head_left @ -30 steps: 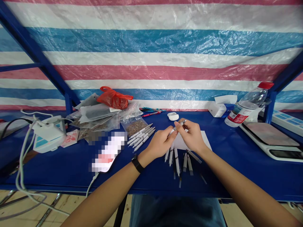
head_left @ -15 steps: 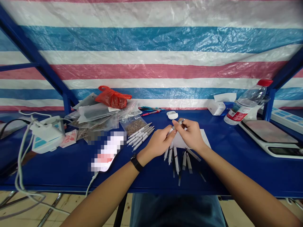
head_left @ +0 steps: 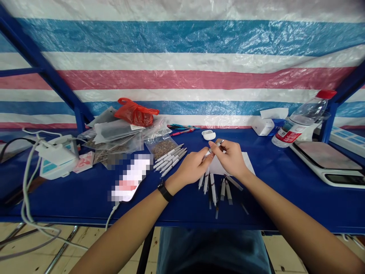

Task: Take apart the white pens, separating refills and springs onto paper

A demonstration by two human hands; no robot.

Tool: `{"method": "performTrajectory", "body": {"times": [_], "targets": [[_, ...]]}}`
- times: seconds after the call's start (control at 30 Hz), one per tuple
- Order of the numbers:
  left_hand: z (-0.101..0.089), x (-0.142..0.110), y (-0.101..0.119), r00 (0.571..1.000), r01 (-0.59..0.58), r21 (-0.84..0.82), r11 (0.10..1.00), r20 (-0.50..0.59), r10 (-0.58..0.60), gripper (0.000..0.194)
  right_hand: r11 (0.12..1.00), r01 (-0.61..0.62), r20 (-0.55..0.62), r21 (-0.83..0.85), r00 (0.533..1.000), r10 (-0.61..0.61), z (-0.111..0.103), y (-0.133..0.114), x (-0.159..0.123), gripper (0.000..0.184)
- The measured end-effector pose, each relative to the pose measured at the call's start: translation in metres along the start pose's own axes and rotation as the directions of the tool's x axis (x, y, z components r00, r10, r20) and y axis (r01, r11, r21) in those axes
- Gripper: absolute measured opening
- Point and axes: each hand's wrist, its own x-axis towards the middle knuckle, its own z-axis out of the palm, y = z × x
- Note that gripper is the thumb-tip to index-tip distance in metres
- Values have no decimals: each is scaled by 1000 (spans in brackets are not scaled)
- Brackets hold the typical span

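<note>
Blue table (head_left: 71, 203) under a striped plastic tarp (head_left: 182, 76). Compared with the earlier frames, the view has tipped down slightly, so everything sits higher in the picture, while the hands have barely shifted. Left hand (head_left: 191, 166) is still closed around the lower barrel of a white pen (head_left: 212, 149). Right hand (head_left: 230, 160) still pinches the pen's upper end between thumb and forefinger, its silvery tip pointing toward 2 o'clock. Both hands are above a white paper sheet (head_left: 234, 163), the right overlapping it.

Around the hands, by clock face: at 6 o'clock, loose pen parts (head_left: 218, 192) lie fanned out on the table, some on the paper's near edge. At 9 o'clock, a bundle of white pens (head_left: 170, 160) lies side by side, just beside a clear zip bag (head_left: 161, 148) of brown granules. At 10 o'clock, a heap of plastic packets (head_left: 114, 133) holds dark and brown material, with a red plastic bag (head_left: 136, 113) on top. At 12 o'clock sits a small white case (head_left: 208, 134). At 2 o'clock stands a plastic bottle (head_left: 299, 121) with a red cap, and at 3 o'clock lies a kitchen scale (head_left: 325, 163).
</note>
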Motion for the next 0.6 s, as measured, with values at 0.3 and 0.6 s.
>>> {"method": "performTrajectory", "body": {"times": [0.3, 0.6], "targets": [[-1, -1, -1, 1000, -21, 5, 1000, 2, 21, 29, 1000, 2, -3, 3, 1000, -2, 1, 0, 0, 54], [-1, -1, 0, 1000, -27, 25, 999, -11, 27, 30, 1000, 9, 25, -17, 1000, -8, -1, -1, 0, 56]]}}
